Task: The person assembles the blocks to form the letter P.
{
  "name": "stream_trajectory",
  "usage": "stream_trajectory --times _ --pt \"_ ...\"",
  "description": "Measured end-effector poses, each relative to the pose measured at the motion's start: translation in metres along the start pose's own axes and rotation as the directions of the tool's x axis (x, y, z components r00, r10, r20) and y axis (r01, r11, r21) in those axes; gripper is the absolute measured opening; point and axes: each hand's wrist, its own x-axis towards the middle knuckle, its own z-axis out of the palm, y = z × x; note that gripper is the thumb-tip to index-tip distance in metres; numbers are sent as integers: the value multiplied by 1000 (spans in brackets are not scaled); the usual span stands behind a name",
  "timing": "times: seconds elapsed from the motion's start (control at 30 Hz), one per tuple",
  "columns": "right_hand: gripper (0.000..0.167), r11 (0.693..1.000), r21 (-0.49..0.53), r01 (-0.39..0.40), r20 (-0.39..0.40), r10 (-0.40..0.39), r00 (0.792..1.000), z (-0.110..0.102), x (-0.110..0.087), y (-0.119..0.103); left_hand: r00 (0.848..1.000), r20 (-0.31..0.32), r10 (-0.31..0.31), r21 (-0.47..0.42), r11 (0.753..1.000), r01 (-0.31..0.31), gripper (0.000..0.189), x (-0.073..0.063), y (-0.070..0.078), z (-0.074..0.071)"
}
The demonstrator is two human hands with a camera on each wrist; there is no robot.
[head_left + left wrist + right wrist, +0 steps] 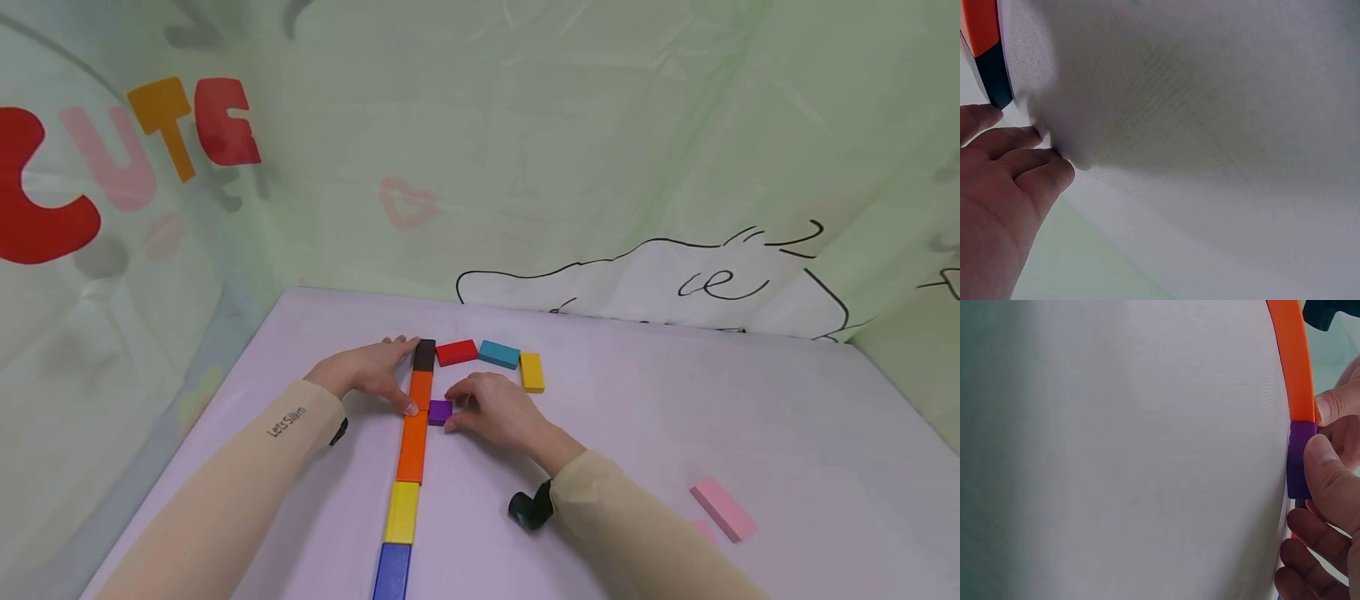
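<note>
A straight row of blocks runs away from me: blue (392, 573), yellow (402, 512), two orange blocks (412, 447), then a black block (424, 355) at the far end. My left hand (367, 368) lies along its left side, a fingertip at the black block and the thumb at the joint between the orange ones. On the other side, my right hand (498, 410) pinches a small purple block (440, 412) against the row beside that joint. The right wrist view shows the thumb on the purple block (1300, 459).
From the black block a red block (457, 352), a light-blue block (499, 354) and a yellow block (532, 372) curve rightward. Pink blocks (723, 508) lie at the right, one partly behind my right sleeve. Hanging sheeting (525, 150) with letters and drawings borders the pale table (637, 400).
</note>
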Motion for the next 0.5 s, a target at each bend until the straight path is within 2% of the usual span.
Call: stream_trajectory --times 0.27,0.43,0.5 --pt "42 999 49 0 21 -1 1000 -10 -10 4 1000 -1 14 3 1000 -14 108 -1 1 0" --pt "44 998 45 -52 29 51 998 -27 -27 13 1000 4 14 1 1000 -14 108 -1 0 1" --pt "43 999 25 -43 21 43 999 -37 -38 21 1000 6 11 -6 1000 -11 107 -1 0 2"
